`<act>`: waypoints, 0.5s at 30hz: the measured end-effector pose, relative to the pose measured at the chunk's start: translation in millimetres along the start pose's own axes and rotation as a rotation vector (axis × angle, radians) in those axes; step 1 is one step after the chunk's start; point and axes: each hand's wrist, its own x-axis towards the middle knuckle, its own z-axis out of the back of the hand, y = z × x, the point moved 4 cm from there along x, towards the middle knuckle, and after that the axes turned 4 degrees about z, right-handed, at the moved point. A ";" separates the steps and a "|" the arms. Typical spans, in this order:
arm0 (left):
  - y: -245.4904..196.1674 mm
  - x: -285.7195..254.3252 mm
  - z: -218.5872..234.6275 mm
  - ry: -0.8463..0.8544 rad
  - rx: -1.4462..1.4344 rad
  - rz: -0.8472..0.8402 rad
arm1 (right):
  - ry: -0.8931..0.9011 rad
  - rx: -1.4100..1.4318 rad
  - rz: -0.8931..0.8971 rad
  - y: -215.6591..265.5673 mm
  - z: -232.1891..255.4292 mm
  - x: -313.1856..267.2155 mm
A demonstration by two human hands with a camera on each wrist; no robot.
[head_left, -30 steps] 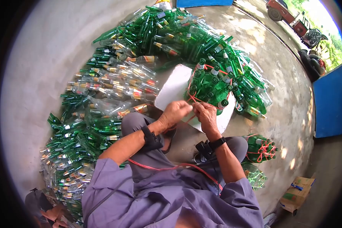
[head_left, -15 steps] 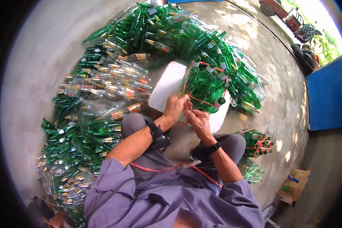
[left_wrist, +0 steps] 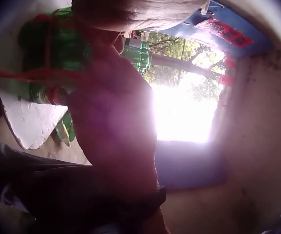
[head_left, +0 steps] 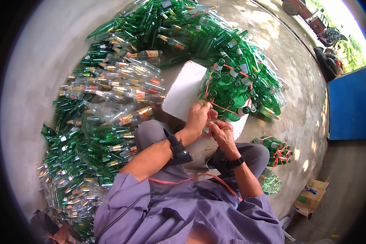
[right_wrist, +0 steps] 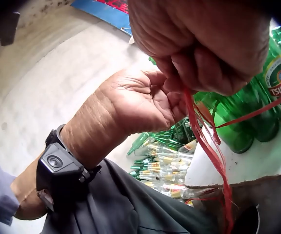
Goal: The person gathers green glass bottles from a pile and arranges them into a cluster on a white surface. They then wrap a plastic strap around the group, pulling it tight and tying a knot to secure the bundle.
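A bundle of upright green bottles [head_left: 229, 91] stands on a white foam board [head_left: 183, 91], wrapped with red string [head_left: 209, 83]. My left hand [head_left: 203, 112] and right hand [head_left: 217, 128] meet at the bundle's near edge. In the right wrist view my right hand [right_wrist: 199, 63] pinches the red string [right_wrist: 208, 146], which hangs down past the bottles [right_wrist: 238, 122]. The left hand [right_wrist: 145, 102] is curled beside it with its fingers at the same strands. The left wrist view is blurred and backlit, showing only the bundle [left_wrist: 48, 63] and my right forearm [left_wrist: 111, 126].
A large heap of green and clear bottles [head_left: 110, 101] curves round the left and back. A tied bundle [head_left: 276, 152] and a second bundle [head_left: 270, 183] sit at my right, near a cardboard box [head_left: 313, 197]. A blue panel [head_left: 349, 105] stands at the right.
Both hands have stayed together on the string. The left hand has moved up against the bundle's near bottles, and the right now sits just below it.
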 end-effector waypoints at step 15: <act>7.7 7.6 -1.5 -0.083 0.014 -0.076 | -0.026 -0.064 -0.073 -14.6 -7.5 2.1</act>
